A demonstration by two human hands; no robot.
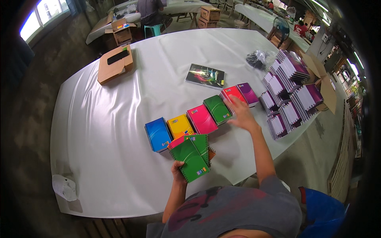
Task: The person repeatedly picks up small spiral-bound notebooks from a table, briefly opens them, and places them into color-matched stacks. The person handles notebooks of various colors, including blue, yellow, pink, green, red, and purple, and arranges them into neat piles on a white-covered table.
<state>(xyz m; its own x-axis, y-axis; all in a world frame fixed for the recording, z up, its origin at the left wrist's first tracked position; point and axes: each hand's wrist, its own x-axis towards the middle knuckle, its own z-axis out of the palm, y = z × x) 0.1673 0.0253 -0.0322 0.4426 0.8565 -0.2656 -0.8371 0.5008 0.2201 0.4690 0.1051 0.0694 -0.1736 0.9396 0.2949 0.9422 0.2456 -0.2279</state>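
In the head view, the only one here, a white table (119, 119) carries a slanting row of 6 piles of small spiral notebooks sorted by colour: blue (158, 134), yellow (179, 125), pink (202, 119), green (217, 109), red (233, 94) and purple (248, 93), each pile just beside the next. The left hand (177, 171) is closed around the lower corner of a fanned stack of notebooks (193, 156), with 2 green covers on top and pink and orange edges showing beneath; it is held just in front of the blue and yellow piles. The right hand (243, 115) is stretched out flat with fingers spread, gripping nothing, lying at the near edge of the red pile. As a judgement, the sorting looks well begun, since all 6 colours have a place, yet the handful in the left hand is not yet dealt out. To the right, well apart from the row, stand many stacks of purple-covered notebooks (291, 93). Farther back lie a dark-covered book (205, 75), a black bundle in clear plastic (258, 59) and a cardboard box (115, 65).
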